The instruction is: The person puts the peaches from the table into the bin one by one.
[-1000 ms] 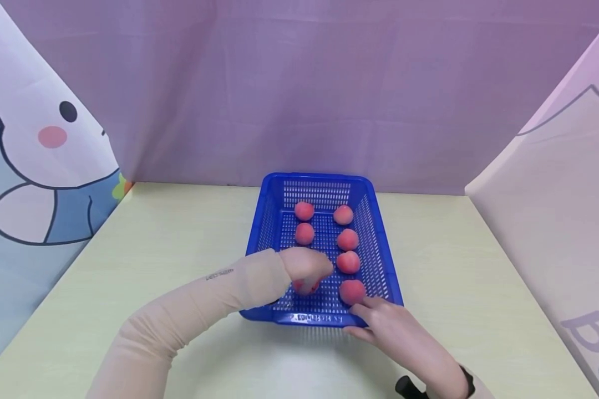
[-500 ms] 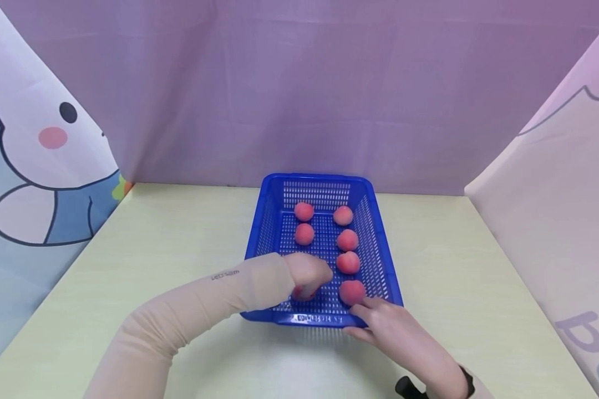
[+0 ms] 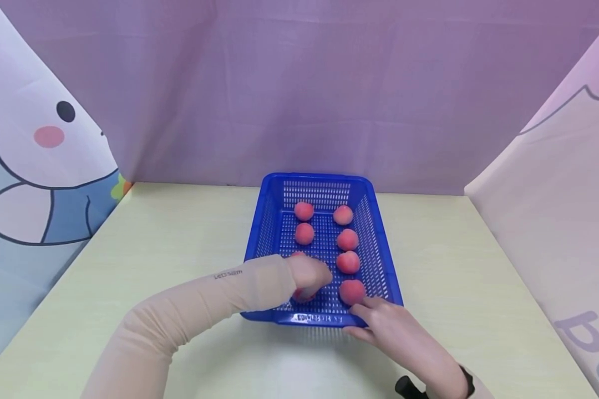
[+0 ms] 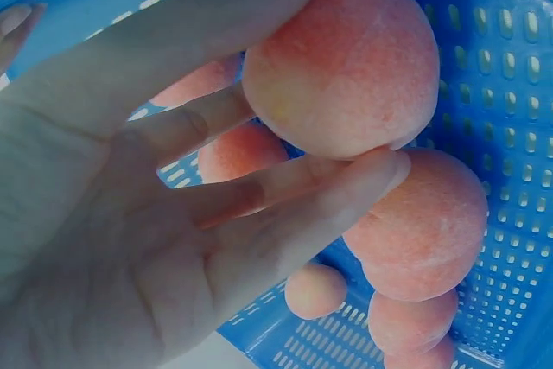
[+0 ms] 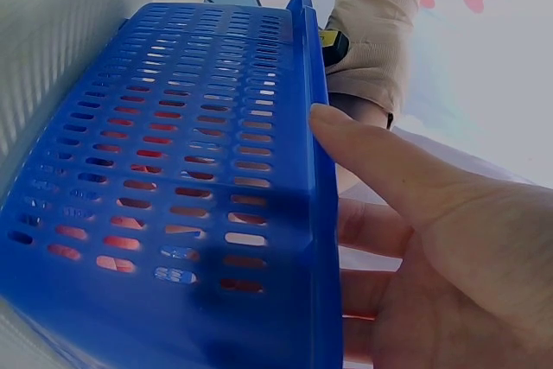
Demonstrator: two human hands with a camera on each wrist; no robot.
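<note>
A blue plastic basket (image 3: 255, 244) with slotted walls stands on the table, with peaches lying in two columns along its length. Reaching into its near left part, my left hand (image 3: 310, 274) holds a peach (image 4: 346, 62) between thumb and fingers. That hand and its sleeve partly cover the left column in the head view. Just past the fingertips in the left wrist view lies another peach (image 4: 423, 222). My right hand (image 3: 391, 327) grips the basket's near right corner, thumb outside and fingers over the rim. The nearest right-column peach (image 3: 352, 291) sits beside those fingers.
Further peaches fill the right column, among them a middle one (image 3: 348, 262), and a far left peach (image 3: 304, 210) lies by the back wall. A purple cloth (image 3: 299, 94) hangs behind the pale table (image 3: 194, 221). Printed panels border both sides.
My left hand has come slightly toward the basket's near side, and a peach's edge now shows behind its wrist. The right hand and the basket have stayed put.
</note>
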